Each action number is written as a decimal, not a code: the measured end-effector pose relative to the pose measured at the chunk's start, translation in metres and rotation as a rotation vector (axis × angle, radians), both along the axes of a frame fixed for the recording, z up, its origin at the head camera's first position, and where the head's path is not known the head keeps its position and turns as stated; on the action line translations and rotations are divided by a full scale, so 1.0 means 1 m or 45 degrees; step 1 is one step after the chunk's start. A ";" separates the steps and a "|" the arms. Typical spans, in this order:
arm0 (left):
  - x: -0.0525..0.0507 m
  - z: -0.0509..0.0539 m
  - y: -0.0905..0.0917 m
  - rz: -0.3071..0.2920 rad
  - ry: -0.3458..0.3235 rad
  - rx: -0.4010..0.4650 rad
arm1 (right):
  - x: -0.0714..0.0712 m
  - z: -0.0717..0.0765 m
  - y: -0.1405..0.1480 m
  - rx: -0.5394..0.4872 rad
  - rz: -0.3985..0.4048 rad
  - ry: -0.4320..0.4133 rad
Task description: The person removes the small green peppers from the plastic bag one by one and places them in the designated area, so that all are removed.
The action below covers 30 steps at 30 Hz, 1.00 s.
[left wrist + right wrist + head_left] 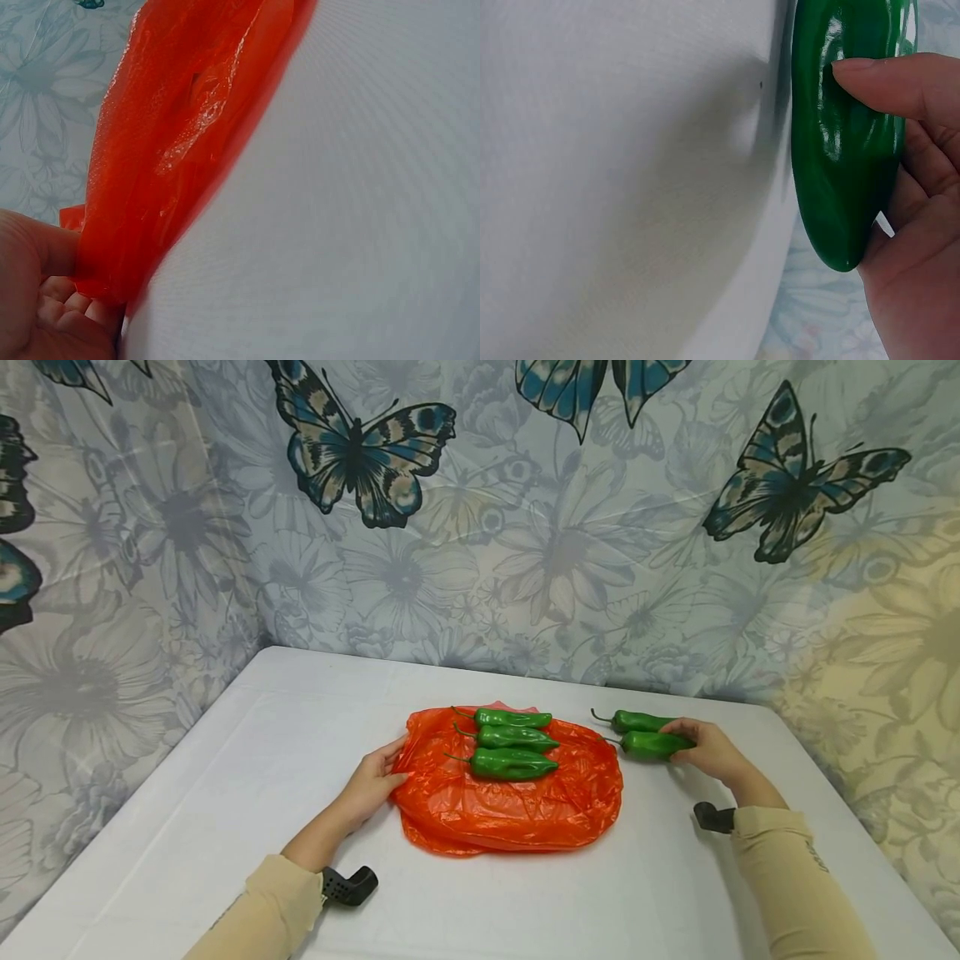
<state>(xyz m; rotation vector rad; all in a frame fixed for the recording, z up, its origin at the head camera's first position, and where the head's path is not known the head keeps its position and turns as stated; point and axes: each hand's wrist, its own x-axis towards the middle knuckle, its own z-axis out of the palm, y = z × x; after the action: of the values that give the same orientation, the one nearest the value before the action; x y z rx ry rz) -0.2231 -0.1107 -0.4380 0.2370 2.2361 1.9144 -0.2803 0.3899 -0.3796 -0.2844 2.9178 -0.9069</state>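
Note:
A crumpled red plastic bag [510,822] lies flat on the white table. Three long green peppers rest on it in a stack of rows: a front one [513,765], a middle one [517,738] and a back one [513,718]. At the bag's left edge my left hand [371,779] pinches the film between thumb and fingers, also visible in the left wrist view. Right of the bag, my right hand [708,750] grips a green pepper [840,172] near its tip, thumb on top. Another green pepper [636,722] lies just behind it, partly covered by the fingers.
The white table [300,727] reaches back to a wall covering [480,577] with flowers and butterflies. A black device on each wrist juts inward, one on the left [351,887] and one on the right [712,817].

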 end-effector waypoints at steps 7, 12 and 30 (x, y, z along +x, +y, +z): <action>0.000 0.000 -0.001 -0.008 0.015 0.011 | -0.002 -0.005 0.003 0.023 0.041 0.026; 0.000 -0.001 -0.001 -0.008 0.012 0.011 | -0.002 -0.008 0.003 0.008 0.023 -0.003; 0.002 -0.001 0.000 -0.011 0.069 0.015 | 0.001 -0.006 0.003 0.037 0.064 -0.014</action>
<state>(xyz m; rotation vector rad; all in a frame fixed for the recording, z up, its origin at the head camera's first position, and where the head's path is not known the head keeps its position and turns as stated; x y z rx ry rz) -0.2208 -0.1107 -0.4386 0.3035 2.2540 1.9398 -0.2793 0.3934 -0.3852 -0.3484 2.8968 -0.8558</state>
